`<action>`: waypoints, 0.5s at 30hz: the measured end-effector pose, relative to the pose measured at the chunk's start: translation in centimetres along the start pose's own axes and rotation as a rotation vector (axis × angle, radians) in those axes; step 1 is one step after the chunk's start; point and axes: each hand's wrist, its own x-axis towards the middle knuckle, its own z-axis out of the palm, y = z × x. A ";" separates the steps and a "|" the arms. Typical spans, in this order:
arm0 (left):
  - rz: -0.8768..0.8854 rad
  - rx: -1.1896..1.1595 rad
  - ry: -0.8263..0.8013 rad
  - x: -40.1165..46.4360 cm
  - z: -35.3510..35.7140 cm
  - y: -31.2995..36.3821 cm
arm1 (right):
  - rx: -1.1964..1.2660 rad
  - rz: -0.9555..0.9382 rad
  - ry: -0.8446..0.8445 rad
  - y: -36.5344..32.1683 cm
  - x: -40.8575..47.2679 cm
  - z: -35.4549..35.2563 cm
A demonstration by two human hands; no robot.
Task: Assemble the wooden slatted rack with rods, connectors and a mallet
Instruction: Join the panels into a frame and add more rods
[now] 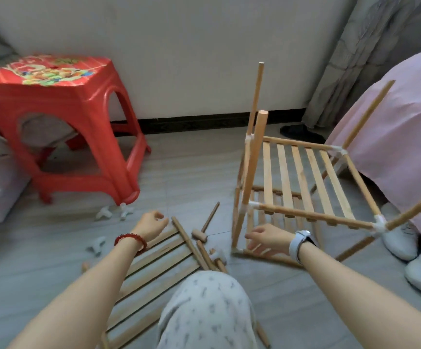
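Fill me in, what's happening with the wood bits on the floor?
A person is putting together a wooden slatted rack on the floor. It stands half built: two slatted shelves joined by rods and white connectors, with rods poking up at the corners. The right hand reaches open toward the rack's near bottom corner. The left hand hovers, holding nothing, over a loose slatted panel. The mallet lies untouched between the hands. Spare connectors sit by a red stool.

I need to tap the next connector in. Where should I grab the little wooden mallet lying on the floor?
Grip the mallet by its thin handle, around the middle, reaching down from above with the left hand, which is nearest. The handle angles up and away from the head, lies free on the floor, and nothing crosses it.
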 end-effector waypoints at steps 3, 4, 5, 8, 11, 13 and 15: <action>-0.091 -0.033 0.025 1.0 -1.0 -6.3 | -0.150 -0.085 -0.073 -2.5 3.8 4.8; -0.141 -0.041 0.027 1.5 -1.1 -8.9 | -0.226 -0.106 -0.088 -3.2 5.6 6.4; -0.202 -0.046 0.027 1.9 -1.0 -11.6 | -0.315 -0.125 -0.102 -3.7 7.3 7.9; -0.336 0.090 0.104 3.1 0.1 -18.7 | -0.582 -0.107 -0.068 -2.5 12.5 10.9; -0.360 0.147 0.186 5.0 0.3 -22.6 | -0.778 -0.012 -0.033 -0.7 17.5 13.0; -0.379 0.167 0.239 7.1 -0.3 -24.3 | -0.825 0.041 -0.055 0.2 20.2 14.5; -0.384 0.190 0.281 9.3 -1.0 -25.5 | -0.819 0.030 -0.032 1.3 21.7 15.4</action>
